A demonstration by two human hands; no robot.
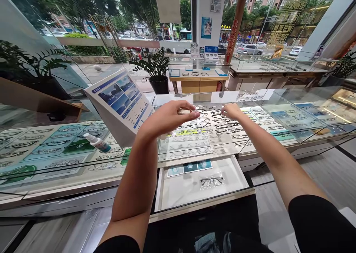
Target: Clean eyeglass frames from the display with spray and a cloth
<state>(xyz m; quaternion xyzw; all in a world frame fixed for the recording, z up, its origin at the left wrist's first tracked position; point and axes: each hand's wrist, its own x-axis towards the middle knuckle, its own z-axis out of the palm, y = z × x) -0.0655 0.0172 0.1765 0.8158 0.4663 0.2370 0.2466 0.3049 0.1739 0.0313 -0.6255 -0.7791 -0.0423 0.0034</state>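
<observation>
Fingers of the left hand (pixel 164 120) appear loosely wrapped around a pale item (pixel 183 112) above the glass table (pixel 83 188), those of the right hand (pixel 233 110) curl farther right, contents not discernible, and a leftward left-arm (pixel 134 186) sweep could topple the display card (pixel 122 101).

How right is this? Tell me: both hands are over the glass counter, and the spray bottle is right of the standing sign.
One slip: the head view shows the spray bottle left of the standing sign. The left hand and right hand are over the glass counter.
</observation>
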